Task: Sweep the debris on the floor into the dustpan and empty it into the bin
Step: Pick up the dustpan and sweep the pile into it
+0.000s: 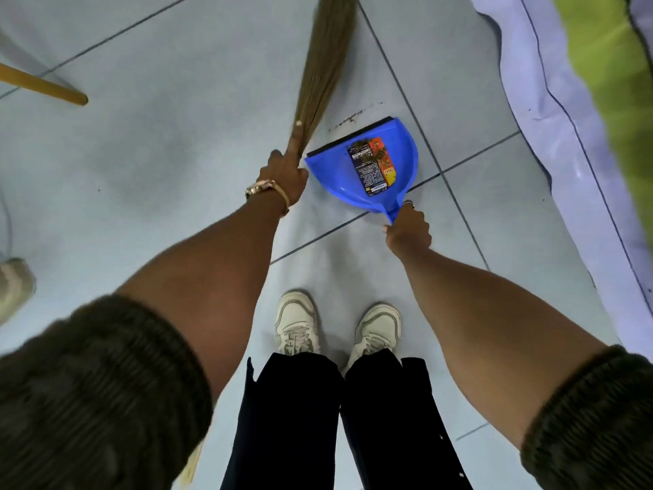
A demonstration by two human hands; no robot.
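- A pale tiled floor (159, 143) crossed by dark grout lines is seen from above, with a lilac sheet edge (523, 111) and a green cover (607, 65) draped along the right side.
- The blue dustpan (395, 160) is laid flat on the floor, its black lip (348, 136) turned toward the debris so that sweepings can pass over it.
- Its handle is clasped by the fingers (406, 206) of the right hand (410, 231), apparently to steady the pan against the push of the broom.
- The grass broom (325, 65) is gripped low, where the bristles are bound, by the closed left hand (288, 175); short, controlled strokes are thereby allowed.
- Some debris (367, 150) is already gathered inside the pan, on its label.
- A thin trail of crumbs (348, 119) is left just beyond the lip, so sweeping is judged unfinished.
- No bin is in view.
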